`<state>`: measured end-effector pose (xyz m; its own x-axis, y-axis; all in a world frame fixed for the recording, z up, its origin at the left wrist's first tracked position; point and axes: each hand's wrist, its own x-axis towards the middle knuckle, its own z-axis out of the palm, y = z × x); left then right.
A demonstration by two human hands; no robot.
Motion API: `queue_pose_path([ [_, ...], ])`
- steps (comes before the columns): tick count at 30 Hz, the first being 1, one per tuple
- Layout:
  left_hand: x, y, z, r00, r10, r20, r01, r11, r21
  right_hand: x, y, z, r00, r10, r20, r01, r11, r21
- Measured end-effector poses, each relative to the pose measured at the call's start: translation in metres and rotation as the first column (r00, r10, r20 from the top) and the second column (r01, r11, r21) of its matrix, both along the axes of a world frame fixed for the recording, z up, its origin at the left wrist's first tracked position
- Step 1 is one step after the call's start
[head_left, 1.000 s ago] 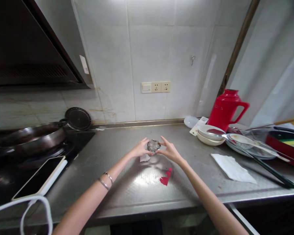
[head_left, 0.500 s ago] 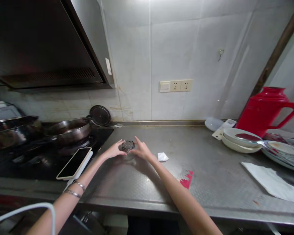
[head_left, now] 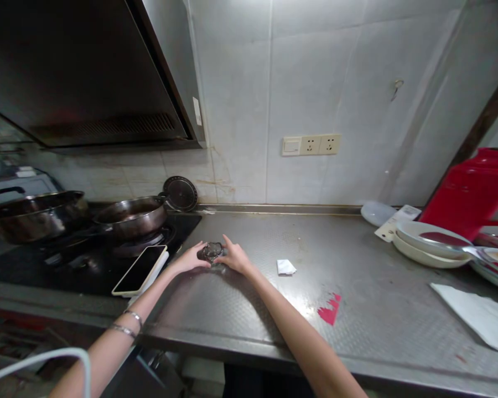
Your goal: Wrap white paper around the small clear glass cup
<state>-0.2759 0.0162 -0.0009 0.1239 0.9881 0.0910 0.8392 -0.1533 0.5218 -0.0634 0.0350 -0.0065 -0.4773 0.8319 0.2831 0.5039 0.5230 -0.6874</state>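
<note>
A small round dark dish (head_left: pixel 212 252), glassy-looking with a patterned rim, rests on the steel counter near the stove. My left hand (head_left: pixel 192 258) holds its left side, thumb in front and fingers behind. From the right, my right hand (head_left: pixel 233 257) grips it the same way, thumb low and index finger at the back edge. What the dish contains is too dark to make out. Left of my hands, a phone (head_left: pixel 141 270) lies propped at the stove's edge. A folded white paper scrap (head_left: pixel 286 267) sits to the right of my right hand.
Two steel pans (head_left: pixel 135 216) stand on the black stove (head_left: pixel 78 265), under a range hood. A torn red patch (head_left: pixel 330 310) marks the counter. At right are stacked plates (head_left: pixel 429 243), a red thermos jug (head_left: pixel 468 190) and a white sheet (head_left: pixel 473 316). A white cable (head_left: pixel 45 354) crosses the lower left.
The view has turned left. Both hands have shifted the dish a little left along the counter, closer to the phone and farther from the paper scrap.
</note>
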Motion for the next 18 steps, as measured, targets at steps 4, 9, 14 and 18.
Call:
queue_pose_path([
  [4, -0.0028, 0.0013, -0.0054, 1.0, 0.006, 0.007, -0.006, 0.999, -0.043, -0.0014, 0.0001, -0.0011, 1.0, -0.003, 0.022, 0.004, 1.0, -0.019],
  [9, -0.0049, 0.0022, -0.0107, 1.0, -0.013, 0.009, 0.013, 0.998, -0.057, -0.0032, 0.0005, -0.0045, 1.0, -0.003, 0.027, 0.004, 1.0, -0.026],
  [14, -0.0058, 0.0012, -0.0108, 1.0, 0.006, 0.003, -0.006, 0.998, -0.065, -0.0038, 0.0, -0.0058, 0.999, -0.005, 0.04, 0.006, 1.0, -0.022],
  [18, -0.0051, 0.0007, -0.0085, 1.0, -0.002, -0.01, 0.001, 0.998, -0.07, -0.0042, 0.0006, -0.0067, 0.999, 0.004, 0.04, -0.003, 1.0, -0.015],
])
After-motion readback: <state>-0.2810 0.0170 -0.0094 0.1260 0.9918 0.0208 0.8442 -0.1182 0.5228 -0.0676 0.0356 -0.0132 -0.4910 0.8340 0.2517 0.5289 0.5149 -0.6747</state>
